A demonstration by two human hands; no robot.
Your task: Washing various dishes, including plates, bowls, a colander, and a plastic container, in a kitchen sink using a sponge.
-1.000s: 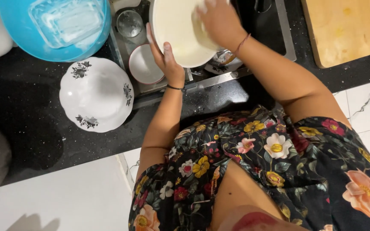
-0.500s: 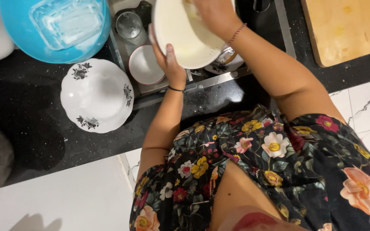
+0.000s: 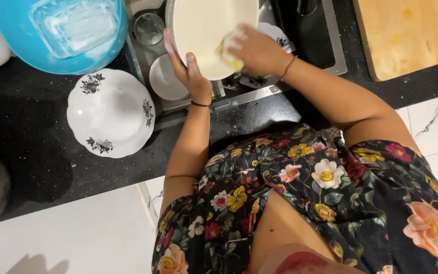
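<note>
Cream plate (image 3: 204,30) is tilting over the sink (image 3: 330,56), the left hand (image 3: 191,71) clamping its lower rim with fingers wrapped on the edge. The right hand (image 3: 257,50) is pinching a yellow sponge (image 3: 229,53), having slid down the plate's face since a second ago, so scrubbing is continuing. Left of the sink, a flowered bowl (image 3: 110,114) is sitting upside down.

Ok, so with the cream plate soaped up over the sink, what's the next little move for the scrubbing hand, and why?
Probably sweep the yellow sponge toward the plate's far side. The right hand presses the sponge at the near right rim, while the left hand braces the lower edge over the sink. The rest of the face shows no sponge contact now.
</note>
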